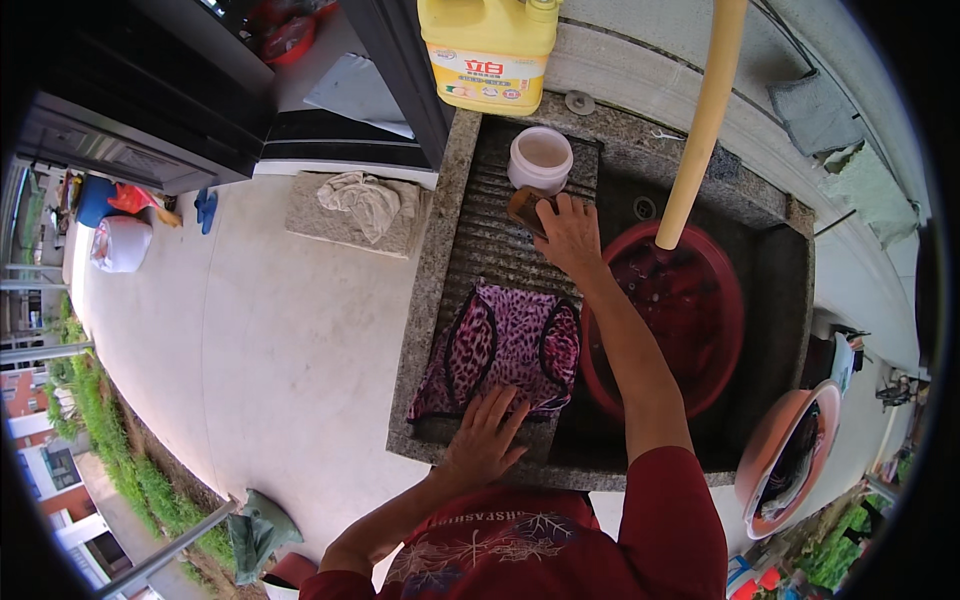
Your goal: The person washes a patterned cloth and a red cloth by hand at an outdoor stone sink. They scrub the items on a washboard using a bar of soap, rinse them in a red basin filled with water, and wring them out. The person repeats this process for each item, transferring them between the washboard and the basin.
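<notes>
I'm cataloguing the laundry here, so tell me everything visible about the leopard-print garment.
The leopard-print garment is purple-pink with dark spots, apparently thin, soft cloth, with dark edging curving along two side openings. It lies spread out, slightly wrinkled, on the ridged washboard of the stone sink, left of the red basin. The left hand rests on its near edge, fingers spread. Whether it is wet is unclear.

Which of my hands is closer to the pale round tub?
Right: the right hand is beside the tub, holding a brown block; the left hand is closer to you, on the leopard-print garment.
</notes>
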Tool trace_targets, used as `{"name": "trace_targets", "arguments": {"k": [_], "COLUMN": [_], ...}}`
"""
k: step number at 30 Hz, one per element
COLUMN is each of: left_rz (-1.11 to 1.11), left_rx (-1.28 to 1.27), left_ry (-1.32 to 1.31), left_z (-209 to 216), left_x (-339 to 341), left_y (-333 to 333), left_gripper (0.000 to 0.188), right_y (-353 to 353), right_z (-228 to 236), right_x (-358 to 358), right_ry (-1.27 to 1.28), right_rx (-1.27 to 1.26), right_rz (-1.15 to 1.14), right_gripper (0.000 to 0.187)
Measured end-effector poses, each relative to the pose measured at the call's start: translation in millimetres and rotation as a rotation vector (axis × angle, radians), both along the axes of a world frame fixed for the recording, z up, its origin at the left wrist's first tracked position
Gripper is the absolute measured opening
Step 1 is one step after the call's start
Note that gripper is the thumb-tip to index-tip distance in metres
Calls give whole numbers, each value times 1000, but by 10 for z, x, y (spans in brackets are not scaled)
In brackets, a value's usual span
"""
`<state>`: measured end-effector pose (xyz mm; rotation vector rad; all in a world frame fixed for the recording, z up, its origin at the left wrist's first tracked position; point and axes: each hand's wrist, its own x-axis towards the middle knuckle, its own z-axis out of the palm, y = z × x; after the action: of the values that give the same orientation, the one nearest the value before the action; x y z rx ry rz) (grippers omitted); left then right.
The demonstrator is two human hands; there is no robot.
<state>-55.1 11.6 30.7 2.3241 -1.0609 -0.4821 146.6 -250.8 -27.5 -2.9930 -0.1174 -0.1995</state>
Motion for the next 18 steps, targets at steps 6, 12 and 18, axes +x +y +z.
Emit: {"name": "trace_targets", "arguments": {"k": [6, 12, 18], "left_rz": [-25, -87, -111], "left_rx": [73, 68, 42], "left_ry": [-45, -80, -113], "left_z": [28, 75, -24], "left_x": [19, 24, 79], "left_y": [36, 59, 29], "left_gripper": [71, 68, 70], "right_y": [426, 970, 614], "right_z": [380, 164, 77], "right_x": [-677, -1390, -724], "right_ry": [-79, -109, -118], "right_rx": [193, 136, 170], "right_rz": [-1, 121, -85], "right_gripper": [51, 58, 53]}}
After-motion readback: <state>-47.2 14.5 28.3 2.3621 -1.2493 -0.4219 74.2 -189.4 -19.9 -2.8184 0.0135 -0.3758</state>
